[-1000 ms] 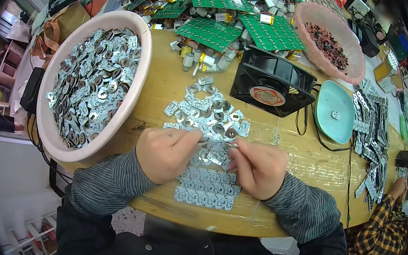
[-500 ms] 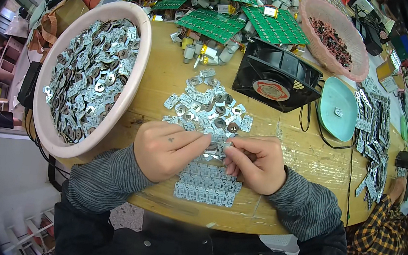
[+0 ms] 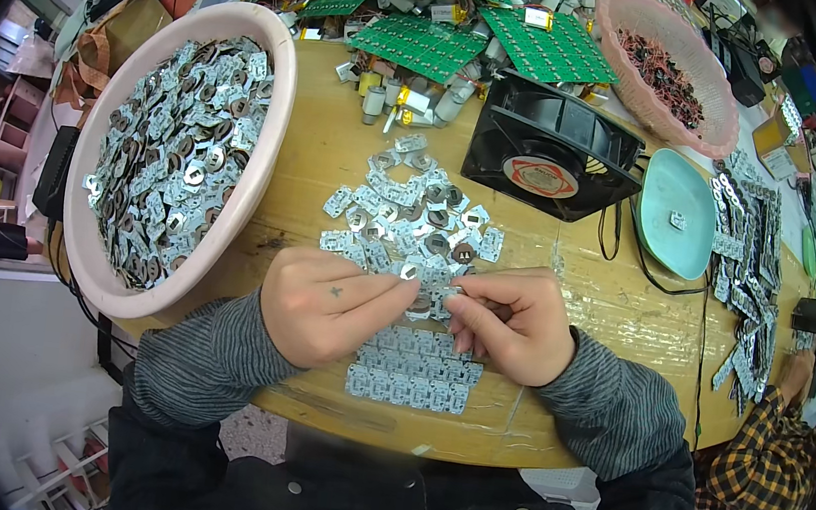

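My left hand (image 3: 326,308) is closed, thumb and fingers pinched together, with a small whitish circuit board (image 3: 411,272) at its fingertips. My right hand (image 3: 513,322) faces it a short way off, thumb and forefinger pinching another small circuit board (image 3: 449,298); its outline is partly hidden by the fingers. Just beyond both hands lies a loose pile of small circuit boards (image 3: 420,211), some with round brown parts. Below the fingertips, on the near side, similar boards stand in neat rows (image 3: 408,389) flat on the table.
A large pink basin (image 3: 283,120) full of such boards stands at left. A black fan (image 3: 551,150), a turquoise tray (image 3: 670,250) and a pink bowl (image 3: 719,129) of wired parts are at right. Green panels (image 3: 422,47) lie behind. Board strips (image 3: 752,284) and a co-worker's checked sleeve (image 3: 757,456) appear far right.
My left hand has shifted slightly left, and a whitish board face now shows at its fingertips. My right hand has barely moved. The whole view has drifted a little.
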`<action>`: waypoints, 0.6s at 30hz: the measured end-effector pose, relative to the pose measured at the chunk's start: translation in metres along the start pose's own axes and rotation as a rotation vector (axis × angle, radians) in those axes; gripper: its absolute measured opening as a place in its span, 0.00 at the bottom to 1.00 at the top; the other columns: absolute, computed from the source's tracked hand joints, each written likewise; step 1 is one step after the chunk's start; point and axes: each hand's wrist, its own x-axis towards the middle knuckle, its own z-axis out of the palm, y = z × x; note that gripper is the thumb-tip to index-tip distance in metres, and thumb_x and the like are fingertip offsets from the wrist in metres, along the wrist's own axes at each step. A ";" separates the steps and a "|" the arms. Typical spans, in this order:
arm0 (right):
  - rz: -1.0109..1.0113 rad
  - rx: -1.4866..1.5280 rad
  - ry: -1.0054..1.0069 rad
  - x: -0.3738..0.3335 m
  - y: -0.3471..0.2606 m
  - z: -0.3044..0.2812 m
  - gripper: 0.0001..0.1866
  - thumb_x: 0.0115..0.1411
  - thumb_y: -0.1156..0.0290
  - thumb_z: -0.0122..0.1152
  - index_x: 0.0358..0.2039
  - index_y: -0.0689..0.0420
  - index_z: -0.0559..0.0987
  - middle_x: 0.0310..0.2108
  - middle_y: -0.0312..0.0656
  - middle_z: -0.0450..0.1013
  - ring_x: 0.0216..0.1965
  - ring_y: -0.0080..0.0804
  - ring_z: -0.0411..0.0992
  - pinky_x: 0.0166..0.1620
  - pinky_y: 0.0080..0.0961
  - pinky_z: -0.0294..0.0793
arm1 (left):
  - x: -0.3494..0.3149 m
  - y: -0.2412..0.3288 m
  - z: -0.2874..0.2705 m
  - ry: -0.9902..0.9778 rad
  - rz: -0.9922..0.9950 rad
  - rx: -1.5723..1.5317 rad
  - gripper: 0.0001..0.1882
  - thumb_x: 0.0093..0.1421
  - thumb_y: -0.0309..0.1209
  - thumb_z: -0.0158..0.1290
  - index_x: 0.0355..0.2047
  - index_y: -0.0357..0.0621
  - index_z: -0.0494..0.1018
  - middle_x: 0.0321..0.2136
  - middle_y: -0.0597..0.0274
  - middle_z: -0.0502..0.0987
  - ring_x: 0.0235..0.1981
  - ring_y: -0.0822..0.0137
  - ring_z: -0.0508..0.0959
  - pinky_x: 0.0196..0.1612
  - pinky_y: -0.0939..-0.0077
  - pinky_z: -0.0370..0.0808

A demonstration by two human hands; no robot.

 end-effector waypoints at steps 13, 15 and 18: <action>-0.083 -0.178 -0.078 0.002 -0.004 -0.004 0.06 0.63 0.79 0.60 0.35 0.68 0.82 0.20 0.42 0.78 0.18 0.23 0.78 0.22 0.18 0.75 | -0.002 0.002 0.005 0.018 0.024 0.026 0.20 0.38 0.21 0.61 0.37 0.30 0.80 0.29 0.56 0.81 0.19 0.67 0.77 0.20 0.74 0.73; -0.083 -0.177 -0.090 0.001 -0.003 -0.005 0.07 0.64 0.80 0.58 0.36 0.70 0.82 0.20 0.42 0.78 0.19 0.22 0.77 0.22 0.17 0.75 | -0.002 0.001 0.006 0.026 0.031 0.019 0.21 0.38 0.22 0.61 0.37 0.30 0.80 0.29 0.56 0.81 0.18 0.68 0.77 0.20 0.75 0.73; -0.105 -0.178 -0.084 0.001 0.000 -0.004 0.07 0.64 0.80 0.59 0.36 0.71 0.82 0.20 0.42 0.78 0.19 0.22 0.77 0.22 0.17 0.75 | 0.002 0.001 0.002 0.031 0.102 0.030 0.17 0.41 0.25 0.58 0.35 0.33 0.79 0.29 0.61 0.80 0.19 0.72 0.76 0.19 0.77 0.73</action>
